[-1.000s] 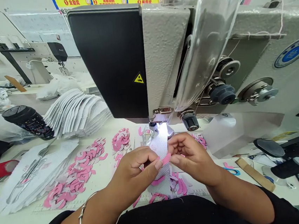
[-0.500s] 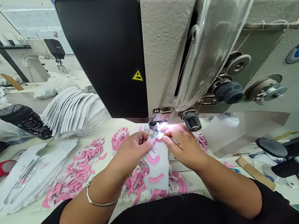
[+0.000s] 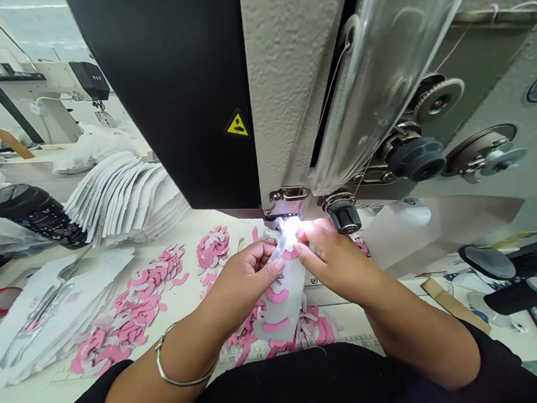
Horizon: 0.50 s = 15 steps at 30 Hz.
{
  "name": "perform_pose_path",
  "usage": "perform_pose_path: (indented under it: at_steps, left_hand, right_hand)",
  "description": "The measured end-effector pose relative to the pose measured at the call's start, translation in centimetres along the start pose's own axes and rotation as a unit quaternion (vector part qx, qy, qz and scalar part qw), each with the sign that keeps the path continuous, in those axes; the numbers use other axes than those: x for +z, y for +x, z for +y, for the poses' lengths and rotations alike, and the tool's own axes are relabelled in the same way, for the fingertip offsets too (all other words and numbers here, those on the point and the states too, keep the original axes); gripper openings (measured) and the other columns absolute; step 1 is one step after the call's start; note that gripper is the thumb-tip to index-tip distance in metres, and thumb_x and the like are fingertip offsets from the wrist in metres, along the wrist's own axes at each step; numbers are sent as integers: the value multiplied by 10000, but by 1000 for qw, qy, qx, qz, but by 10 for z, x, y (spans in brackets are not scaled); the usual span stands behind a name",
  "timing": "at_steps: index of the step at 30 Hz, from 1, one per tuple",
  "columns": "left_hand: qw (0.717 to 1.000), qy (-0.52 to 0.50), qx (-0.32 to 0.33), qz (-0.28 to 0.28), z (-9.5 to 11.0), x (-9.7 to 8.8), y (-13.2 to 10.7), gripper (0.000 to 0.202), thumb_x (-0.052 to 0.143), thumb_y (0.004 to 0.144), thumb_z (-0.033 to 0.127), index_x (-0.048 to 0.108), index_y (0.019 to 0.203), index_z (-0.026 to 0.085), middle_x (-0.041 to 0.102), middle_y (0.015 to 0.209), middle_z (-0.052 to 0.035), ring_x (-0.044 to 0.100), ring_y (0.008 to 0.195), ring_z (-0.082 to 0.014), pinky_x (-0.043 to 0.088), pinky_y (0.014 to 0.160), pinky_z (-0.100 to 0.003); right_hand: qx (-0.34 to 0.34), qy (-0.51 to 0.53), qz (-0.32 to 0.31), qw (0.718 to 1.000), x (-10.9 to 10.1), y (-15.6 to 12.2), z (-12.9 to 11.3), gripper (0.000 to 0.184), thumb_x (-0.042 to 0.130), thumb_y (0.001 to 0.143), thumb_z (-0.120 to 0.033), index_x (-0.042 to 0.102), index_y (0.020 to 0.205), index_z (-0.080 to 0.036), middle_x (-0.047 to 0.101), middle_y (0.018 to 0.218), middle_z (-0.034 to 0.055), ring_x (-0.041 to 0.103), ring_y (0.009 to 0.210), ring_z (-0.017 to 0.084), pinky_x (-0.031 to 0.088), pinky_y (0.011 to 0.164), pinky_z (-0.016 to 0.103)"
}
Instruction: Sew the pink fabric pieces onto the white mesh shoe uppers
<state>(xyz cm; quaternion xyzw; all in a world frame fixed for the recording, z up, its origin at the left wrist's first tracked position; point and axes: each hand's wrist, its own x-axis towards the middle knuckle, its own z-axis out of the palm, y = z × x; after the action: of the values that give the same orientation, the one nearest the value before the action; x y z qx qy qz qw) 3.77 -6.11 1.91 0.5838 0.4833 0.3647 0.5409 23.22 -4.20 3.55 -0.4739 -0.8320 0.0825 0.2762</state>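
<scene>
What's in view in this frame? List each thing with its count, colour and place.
sewing machine: one, black and off-white, centre, above the hands
clear guard: one, transparent, on the machine's front
mesh panel: one, white with pink crescents, between the hands
crescent pieces: many, pink, heaped on the table around the panel
fabric pieces: many, white, fanned stack left of the machine
tumbler: one, black patterned, far left
second sewing machine: one, off-white and black, background left
left hand: one, pinching the panel, silver bangle on the wrist
right hand: one, pinching the panel
</scene>
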Motion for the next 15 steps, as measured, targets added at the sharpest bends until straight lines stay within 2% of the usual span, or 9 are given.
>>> perform_pose_path:
  at_steps: [5, 9, 15]
  left_hand:
    - [999, -31, -11, 42, 2, 6, 1, 288, 678, 823, 456, 662, 864, 172, 635, 905, -33, 540, 710, -137, 442, 631, -251]
    - [997, -9, -14, 78, -1, 11, 2, 348, 680, 812, 512, 653, 821, 166, 604, 776, -18, 510, 650, -127, 413, 579, -238]
    - [993, 1, -31, 111, -3, 16, 2, 359, 661, 811, 536, 644, 860, 181, 545, 675, 6, 483, 568, -127, 405, 479, -222]
  right_hand:
    - [19, 29, 3, 999, 2, 0, -1, 194, 525, 916, -250, 557, 730, -205, 578, 873, 52, 544, 824, 201, 451, 708, 321]
    - [38, 38, 6, 999, 3, 0, -1, 171, 533, 905, -250, 552, 741, -205, 566, 869, 53, 540, 825, 204, 451, 697, 323]
    - [23, 51, 25, 998, 9, -2, 1, 135, 541, 910, -281, 551, 792, -216, 563, 877, 41, 559, 856, 208, 465, 700, 328]
